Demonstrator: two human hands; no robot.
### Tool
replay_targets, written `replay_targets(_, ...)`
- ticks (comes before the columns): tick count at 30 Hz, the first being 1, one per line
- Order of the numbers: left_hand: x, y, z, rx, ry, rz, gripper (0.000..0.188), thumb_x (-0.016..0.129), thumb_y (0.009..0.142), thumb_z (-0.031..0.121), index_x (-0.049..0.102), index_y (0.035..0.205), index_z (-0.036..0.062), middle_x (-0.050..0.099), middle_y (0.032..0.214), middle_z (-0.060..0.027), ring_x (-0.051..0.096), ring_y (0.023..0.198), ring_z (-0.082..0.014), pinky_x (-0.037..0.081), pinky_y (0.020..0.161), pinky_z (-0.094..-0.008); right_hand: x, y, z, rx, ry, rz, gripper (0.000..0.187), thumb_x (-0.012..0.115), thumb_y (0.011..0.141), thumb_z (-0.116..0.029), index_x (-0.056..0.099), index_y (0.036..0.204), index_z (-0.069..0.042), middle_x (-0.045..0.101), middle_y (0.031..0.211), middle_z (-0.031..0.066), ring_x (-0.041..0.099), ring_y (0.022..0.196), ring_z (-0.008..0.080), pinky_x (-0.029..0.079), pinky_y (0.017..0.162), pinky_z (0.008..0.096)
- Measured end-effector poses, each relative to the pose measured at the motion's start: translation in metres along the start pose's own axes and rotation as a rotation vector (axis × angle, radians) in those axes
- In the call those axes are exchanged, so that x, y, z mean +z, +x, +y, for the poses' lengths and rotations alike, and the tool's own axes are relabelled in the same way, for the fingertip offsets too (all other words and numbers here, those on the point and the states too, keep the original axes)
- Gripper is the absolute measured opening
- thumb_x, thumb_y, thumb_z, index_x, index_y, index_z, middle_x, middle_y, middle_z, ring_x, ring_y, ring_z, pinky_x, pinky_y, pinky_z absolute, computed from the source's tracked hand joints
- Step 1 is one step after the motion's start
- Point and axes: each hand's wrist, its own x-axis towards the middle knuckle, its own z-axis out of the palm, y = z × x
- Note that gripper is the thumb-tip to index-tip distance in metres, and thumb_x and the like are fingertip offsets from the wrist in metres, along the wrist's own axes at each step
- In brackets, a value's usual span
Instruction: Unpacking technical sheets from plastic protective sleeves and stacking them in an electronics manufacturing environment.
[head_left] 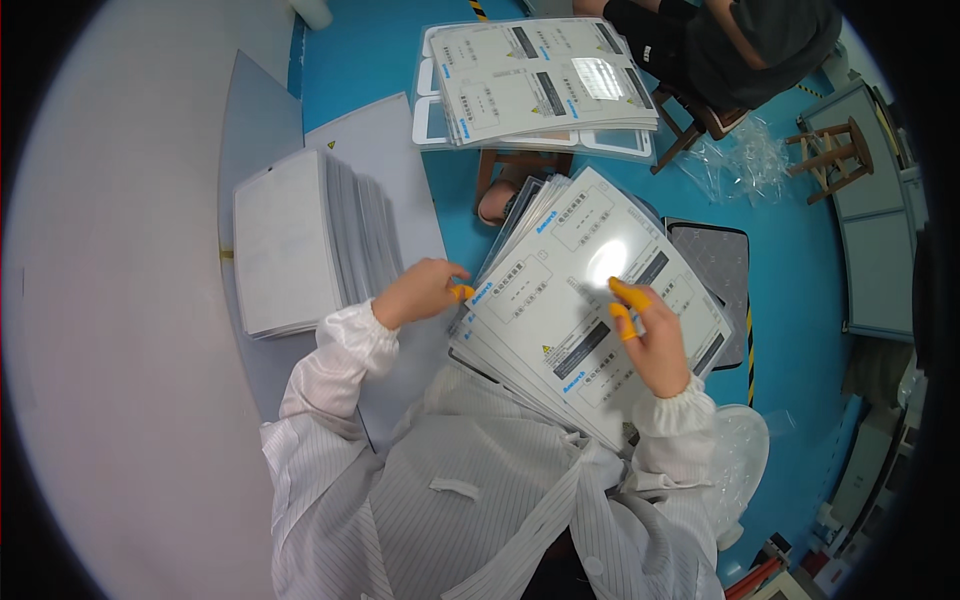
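A stack of white printed plastic sheets (540,345), with black bars and blue marks, lies tilted and slightly fanned in front of my body. My left hand (415,292), a yellow finger cot on its thumb, is closed at the left corner of the top sheet. Over the right half of that sheet is my right hand (655,345), yellow cots on thumb and forefinger. Its fingers are apart with nothing between them; whether they touch the surface I cannot tell. To the left stands a thick pile of plain white sheets (282,250).
A grey board (385,150) lies under the plain pile, beside the wall. Ahead, more printed sheets (540,80) rest on a wooden stool. Another person (760,55) sits at far right, near crumpled clear plastic (740,160) and a small wooden stool (845,160).
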Motion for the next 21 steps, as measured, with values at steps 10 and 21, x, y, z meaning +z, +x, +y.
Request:
replay_targets(10, -0.003, -0.007, 0.025, 0.012, -0.339, -0.001, 0.02, 0.06, 0.078, 0.006, 0.064, 0.096, -0.0025, 0.063, 0.064, -0.008, 0.056, 0.052, -0.0102, 0.044, 0.051, -0.0229, 0.125, 0.022, -0.041, -0.134, 0.036, -0.08, 0.025, 0.075, 0.063, -0.014, 0.057, 0.074, 0.0, 0.05, 0.077, 0.0107, 0.054, 0.071, 0.0285, 0.045, 0.065, 0.034)
replay_targets(21, -0.004, -0.007, 0.022, 0.014, -0.265, 0.041, 0.019, 0.057, 0.08, 0.006, 0.066, 0.095, 0.0004, 0.064, 0.066, -0.0082, 0.056, 0.053, -0.0087, 0.044, 0.05, -0.022, 0.134, 0.023, -0.032, 0.087, 0.218, 0.046, 0.021, 0.071, 0.067, -0.011, 0.058, 0.076, 0.002, 0.049, 0.076, 0.0121, 0.053, 0.07, 0.0283, 0.045, 0.063, 0.0344)
